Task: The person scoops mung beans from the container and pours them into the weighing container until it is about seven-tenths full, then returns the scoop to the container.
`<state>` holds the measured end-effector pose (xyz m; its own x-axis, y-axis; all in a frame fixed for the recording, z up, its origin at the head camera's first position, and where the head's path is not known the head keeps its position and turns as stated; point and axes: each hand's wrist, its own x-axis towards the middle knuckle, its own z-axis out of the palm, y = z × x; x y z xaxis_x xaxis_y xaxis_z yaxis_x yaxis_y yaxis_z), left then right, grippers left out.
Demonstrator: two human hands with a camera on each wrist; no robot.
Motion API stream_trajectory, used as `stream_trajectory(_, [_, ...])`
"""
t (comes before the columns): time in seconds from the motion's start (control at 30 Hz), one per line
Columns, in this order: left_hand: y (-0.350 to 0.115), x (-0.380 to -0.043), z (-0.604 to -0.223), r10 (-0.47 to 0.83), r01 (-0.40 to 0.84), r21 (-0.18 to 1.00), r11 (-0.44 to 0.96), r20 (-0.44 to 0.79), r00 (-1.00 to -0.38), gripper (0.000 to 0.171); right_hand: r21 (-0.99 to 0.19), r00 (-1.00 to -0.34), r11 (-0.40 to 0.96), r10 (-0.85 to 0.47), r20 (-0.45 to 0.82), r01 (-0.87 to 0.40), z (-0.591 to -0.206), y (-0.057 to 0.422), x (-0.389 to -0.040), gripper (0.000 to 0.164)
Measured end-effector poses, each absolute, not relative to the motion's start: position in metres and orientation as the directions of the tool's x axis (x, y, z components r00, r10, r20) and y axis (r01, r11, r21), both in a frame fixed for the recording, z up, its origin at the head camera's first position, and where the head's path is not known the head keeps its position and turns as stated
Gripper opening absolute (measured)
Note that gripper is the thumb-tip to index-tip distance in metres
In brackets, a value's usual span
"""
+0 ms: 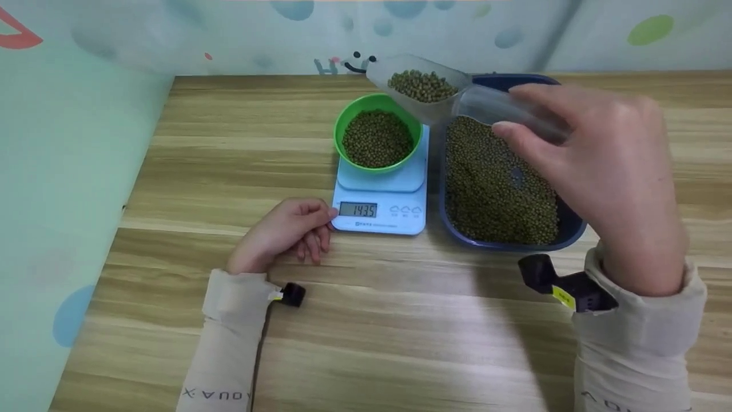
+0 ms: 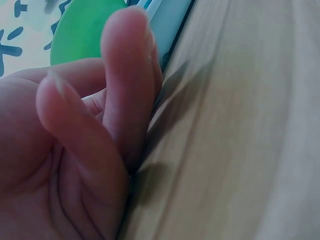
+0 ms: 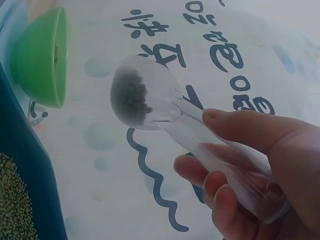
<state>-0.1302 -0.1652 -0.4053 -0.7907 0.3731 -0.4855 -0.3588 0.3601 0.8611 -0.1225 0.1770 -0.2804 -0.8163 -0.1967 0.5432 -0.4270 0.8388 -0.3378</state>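
My right hand [image 1: 606, 149] grips the handle of a clear plastic scoop [image 1: 412, 106], its thumb on one side and its fingers curled round the other. The scoop's bowl carries small green beans [image 3: 131, 95] and hangs above the upper right rim of a green bowl [image 1: 420, 140]. Beans [image 1: 377, 139] also fill much of that bowl, which stands on a light blue digital scale [image 1: 380, 182] reading 143.5. On the table, my left hand [image 1: 289, 229] rests with loosely bent fingers and holds nothing. Its fingertips lie at the scale's left edge, near the display.
Right of the scale is a dark blue tub [image 1: 457, 234] of loose green beans [image 1: 497, 189], below the right forearm. The wooden table [image 1: 389, 332] meets a printed backdrop [image 1: 572, 40] at the back and on the left. Each wrist carries a small black camera [image 1: 293, 294].
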Motion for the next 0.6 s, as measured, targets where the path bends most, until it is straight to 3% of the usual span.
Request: stream_trajectory(0.6, [-0.165,-0.13,-0.407,0.365,-0.369,0.858,0.358,-0.492,-0.791,0.039,-0.296,-0.847,0.864,-0.236,0.477,-0.408,-0.29,0.188,-0.125,0.035])
